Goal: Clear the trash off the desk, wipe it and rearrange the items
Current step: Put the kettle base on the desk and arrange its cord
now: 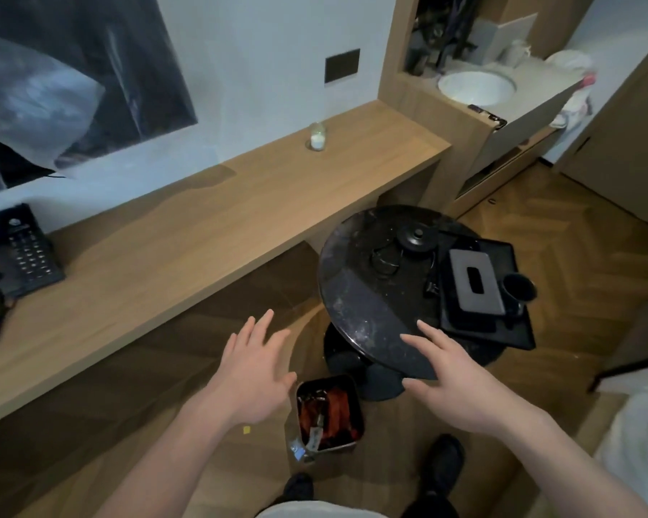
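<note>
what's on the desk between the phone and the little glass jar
Nothing: in the head view the desk is bare wood from the phone to the jar, with only a darker patch on the surface near the wall.

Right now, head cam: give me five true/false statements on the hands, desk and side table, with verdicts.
1. Both hands hold trash. False: the left hand and right hand are open and hold nothing.
2. A black telephone sits on the wooden desk. True.
3. The trash bin stands on the desk. False: it stands on the floor, with wrappers inside.
4. A grey tissue box lies on the black tray. True.
5. The round table is white. False: it is dark.
</note>
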{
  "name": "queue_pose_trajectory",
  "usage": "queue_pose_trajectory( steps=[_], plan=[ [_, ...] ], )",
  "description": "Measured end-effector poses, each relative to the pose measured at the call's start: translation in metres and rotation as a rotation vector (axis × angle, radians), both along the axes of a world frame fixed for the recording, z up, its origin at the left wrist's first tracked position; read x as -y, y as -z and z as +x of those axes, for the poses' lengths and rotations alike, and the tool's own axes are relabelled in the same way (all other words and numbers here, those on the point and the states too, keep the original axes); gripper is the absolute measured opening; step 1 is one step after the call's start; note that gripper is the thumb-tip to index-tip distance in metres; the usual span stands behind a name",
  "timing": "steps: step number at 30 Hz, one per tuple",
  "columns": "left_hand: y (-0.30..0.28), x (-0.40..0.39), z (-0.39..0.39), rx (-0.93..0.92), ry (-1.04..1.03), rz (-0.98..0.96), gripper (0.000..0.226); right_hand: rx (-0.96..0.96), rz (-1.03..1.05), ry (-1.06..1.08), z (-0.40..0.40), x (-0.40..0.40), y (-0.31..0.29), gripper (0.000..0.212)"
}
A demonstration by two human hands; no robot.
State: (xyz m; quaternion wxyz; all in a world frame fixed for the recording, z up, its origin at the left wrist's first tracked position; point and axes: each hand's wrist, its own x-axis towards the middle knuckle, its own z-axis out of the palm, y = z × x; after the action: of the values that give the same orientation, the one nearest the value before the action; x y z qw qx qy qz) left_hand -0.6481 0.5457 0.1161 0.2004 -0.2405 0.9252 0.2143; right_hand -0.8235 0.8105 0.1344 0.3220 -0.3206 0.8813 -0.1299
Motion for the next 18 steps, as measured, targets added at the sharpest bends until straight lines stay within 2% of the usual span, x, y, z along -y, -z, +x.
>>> queue_pose_trajectory(
  steps=[5, 12, 18],
  plan=[
    [0.023, -0.035, -0.046, 0.03, -0.105, -0.003, 0.075, 0.054, -0.011, -0.093, -0.076, -0.017, 0.021, 0.074],
    [0.038, -0.131, -0.129, 0.029, -0.342, 0.057, 0.073, 0.1, -0.008, -0.292, -0.194, -0.063, 0.036, 0.067],
    [0.039, -0.189, -0.173, -0.031, -0.458, 0.06, 0.071, 0.016, -0.047, -0.35, -0.284, -0.077, 0.043, 0.058]
  ],
)
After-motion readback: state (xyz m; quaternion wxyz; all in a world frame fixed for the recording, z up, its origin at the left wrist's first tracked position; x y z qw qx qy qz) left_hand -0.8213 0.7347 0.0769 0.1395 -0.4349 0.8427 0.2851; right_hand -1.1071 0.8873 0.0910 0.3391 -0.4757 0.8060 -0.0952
